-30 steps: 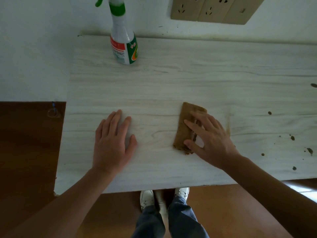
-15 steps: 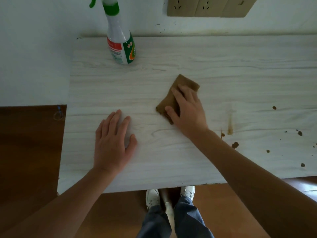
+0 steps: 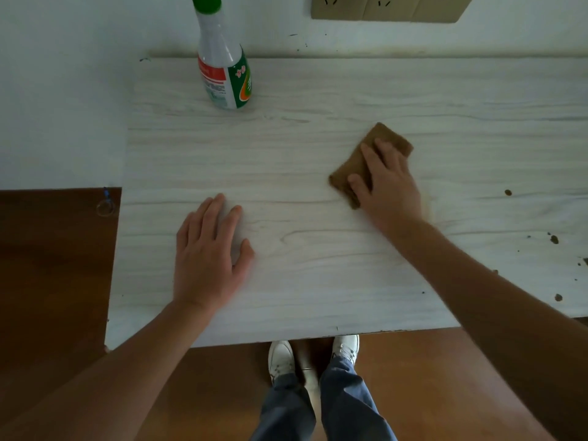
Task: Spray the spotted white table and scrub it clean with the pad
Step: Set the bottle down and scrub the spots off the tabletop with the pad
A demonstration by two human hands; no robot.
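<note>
Head view: looking down on a white wood-grain table (image 3: 318, 281) set against a pale wall, with a brown floor below.
Right hand: the right hand (image 3: 386, 183) lies palm down on a brown scrub pad (image 3: 346, 168), fingers spread flat over it and pressing it to the tabletop; the thumb reaches across the pad's near left edge. It does not curl round the pad.
Pad position: right of the table's middle, turned diagonally, its far corner poking out past the fingertips.
Left hand: the left hand (image 3: 208, 253) rests flat on the table nearer the front edge, fingers extended and loosely together, grasping nothing; it is well apart from the pad.
Spray bottle: a white spray bottle (image 3: 224, 68) with a green collar and a red, green and orange label stands upright at the back of the table, close to the wall, left of centre and untouched by either hand.
Spots: dark brown specks (image 3: 554, 239) are scattered over the right part of the table; a faint yellowish smear sits just beside the right wrist.
Wall: beige power sockets (image 3: 386, 7) are mounted above the table.
Below the table: white shoes (image 3: 280, 358) and blue trouser legs show past the front edge.
</note>
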